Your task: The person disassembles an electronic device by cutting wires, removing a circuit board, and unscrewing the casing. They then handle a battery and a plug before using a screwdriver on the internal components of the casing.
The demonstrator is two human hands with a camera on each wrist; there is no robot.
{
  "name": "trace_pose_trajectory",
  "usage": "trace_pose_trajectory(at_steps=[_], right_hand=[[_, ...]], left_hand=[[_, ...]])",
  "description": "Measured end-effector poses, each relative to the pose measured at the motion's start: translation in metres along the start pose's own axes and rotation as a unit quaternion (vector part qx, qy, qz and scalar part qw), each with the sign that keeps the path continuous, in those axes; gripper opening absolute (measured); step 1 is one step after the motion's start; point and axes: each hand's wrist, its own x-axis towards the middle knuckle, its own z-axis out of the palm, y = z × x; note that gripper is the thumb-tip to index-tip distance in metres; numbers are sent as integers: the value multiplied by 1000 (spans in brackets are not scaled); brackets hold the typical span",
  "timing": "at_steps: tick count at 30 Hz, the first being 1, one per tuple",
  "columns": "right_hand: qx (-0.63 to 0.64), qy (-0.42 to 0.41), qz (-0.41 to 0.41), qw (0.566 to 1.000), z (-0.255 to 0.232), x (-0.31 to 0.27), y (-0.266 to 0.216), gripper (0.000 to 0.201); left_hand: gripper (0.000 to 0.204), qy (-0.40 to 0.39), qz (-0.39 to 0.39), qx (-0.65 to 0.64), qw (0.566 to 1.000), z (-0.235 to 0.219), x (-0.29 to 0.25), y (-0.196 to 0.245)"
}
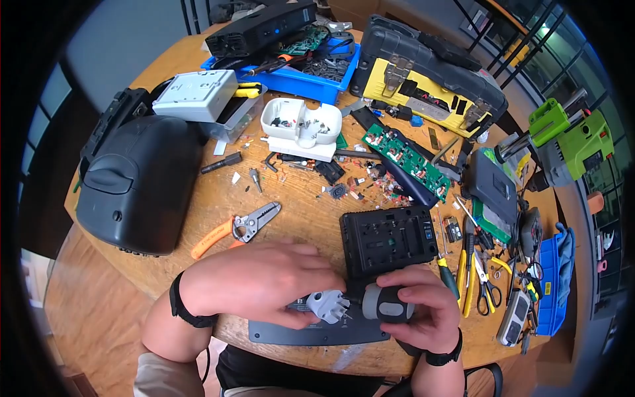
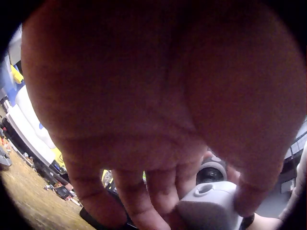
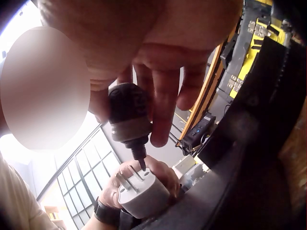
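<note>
White plastic fills my left grip: the left hand (image 1: 264,281) has its fingers and thumb around a plug adapter (image 1: 329,308), just nearer me than the black housing (image 1: 389,241), my landmark. My right grip is closed round a stubby screwdriver (image 1: 388,303); that right hand (image 1: 430,308) sits on the near side of the housing, and in the right wrist view the tip points down at the adapter's pronged face, beside the metal prongs. I cannot tell whether it is seated in a screw.

Below both, a dark panel (image 1: 317,333) lies on the counter (image 1: 304,218), nearer than the housing. Left of the housing I see orange-handled wire strippers (image 1: 248,225); right of it, scissors (image 1: 488,291). Beyond it are a green circuit board (image 1: 407,157) and, further left, a white two-part tray (image 1: 302,126). Farthest past the housing stand a blue bin (image 1: 311,87) and a black-and-yellow toolbox (image 1: 423,92).
</note>
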Motion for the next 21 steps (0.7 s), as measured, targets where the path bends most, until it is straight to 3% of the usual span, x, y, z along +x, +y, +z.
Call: trace_pose_trajectory(at_steps=[16,21], right_hand=[[-69,-37,-5,997,-7,1,-6,52],[-33,-31,15,999,-6,1,-7,46]], left_hand=[[47,-1,7,11,1000,1,-2,-1],[47,2,9,14,1000,1,-1,0]])
